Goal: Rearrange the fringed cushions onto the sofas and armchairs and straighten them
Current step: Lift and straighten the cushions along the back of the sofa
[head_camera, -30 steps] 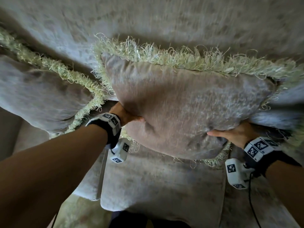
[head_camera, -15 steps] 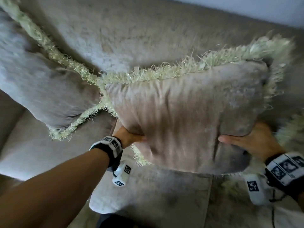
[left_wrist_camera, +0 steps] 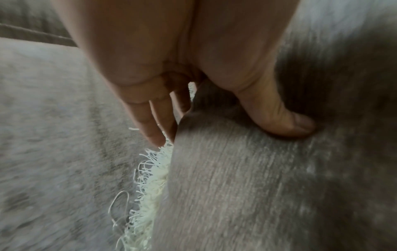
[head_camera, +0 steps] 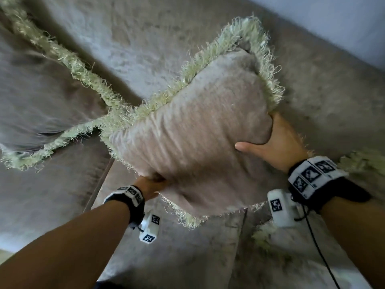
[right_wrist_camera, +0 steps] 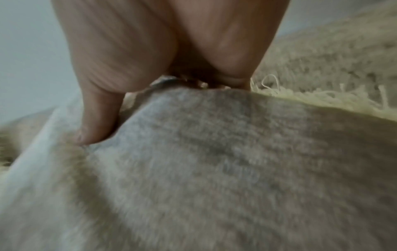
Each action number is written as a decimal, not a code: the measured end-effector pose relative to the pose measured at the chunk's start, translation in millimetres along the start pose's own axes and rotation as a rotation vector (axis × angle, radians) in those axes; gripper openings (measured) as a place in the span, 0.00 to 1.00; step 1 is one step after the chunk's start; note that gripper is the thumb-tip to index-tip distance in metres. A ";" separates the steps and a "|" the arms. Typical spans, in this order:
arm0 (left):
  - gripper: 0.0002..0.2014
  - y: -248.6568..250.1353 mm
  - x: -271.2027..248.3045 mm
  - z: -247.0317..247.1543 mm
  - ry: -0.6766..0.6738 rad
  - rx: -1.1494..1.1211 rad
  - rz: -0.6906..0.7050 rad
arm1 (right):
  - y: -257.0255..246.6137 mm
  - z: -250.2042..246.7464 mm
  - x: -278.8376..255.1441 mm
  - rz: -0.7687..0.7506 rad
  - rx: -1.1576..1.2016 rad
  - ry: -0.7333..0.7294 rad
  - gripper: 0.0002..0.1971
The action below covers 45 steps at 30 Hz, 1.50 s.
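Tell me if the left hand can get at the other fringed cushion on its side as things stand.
Probably not yet: the left hand grips the held cushion. The other cushion lies unblocked just beyond it.

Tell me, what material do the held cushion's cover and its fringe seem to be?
Cushion cover: apparently a soft, matte, beige-grey velvet or chenille; it dents under the thumbs. Fringe: loose pale yellow-green threads, slightly shiny; fibre unclear.
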<state>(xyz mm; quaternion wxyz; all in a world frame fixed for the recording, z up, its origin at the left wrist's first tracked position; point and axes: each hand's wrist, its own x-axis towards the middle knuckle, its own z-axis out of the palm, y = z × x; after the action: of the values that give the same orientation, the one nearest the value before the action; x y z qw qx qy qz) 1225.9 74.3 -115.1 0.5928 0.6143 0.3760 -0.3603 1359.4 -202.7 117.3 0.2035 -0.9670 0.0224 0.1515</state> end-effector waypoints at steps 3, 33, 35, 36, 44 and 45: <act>0.24 2.9 9.8 0.2 -0.041 -0.043 -0.001 | 8.7 13.1 7.4 0.017 0.009 0.039 0.56; 0.33 197.0 -315.5 115.4 -0.169 1.356 0.828 | 30.0 -129.2 -257.3 0.357 -0.142 -0.146 0.39; 0.32 188.8 -342.2 141.1 -0.177 1.421 0.891 | 43.1 -146.7 -287.7 0.367 -0.120 -0.083 0.38; 0.31 183.8 -352.4 154.2 -0.168 1.450 0.923 | 51.4 -155.1 -304.3 0.373 -0.115 -0.058 0.37; 0.26 100.2 -455.9 281.5 -0.133 1.545 1.031 | 155.9 -195.1 -470.8 0.459 -0.083 0.096 0.33; 0.27 87.0 -466.9 298.3 -0.124 1.569 1.047 | 170.2 -199.7 -492.4 0.472 -0.095 0.103 0.32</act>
<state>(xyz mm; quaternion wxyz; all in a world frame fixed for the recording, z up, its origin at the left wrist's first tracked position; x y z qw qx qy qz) 1090.5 -241.2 328.4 0.1155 0.9083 -0.3294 -0.2306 928.9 -447.6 374.2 0.1152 -0.9500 0.2508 0.1462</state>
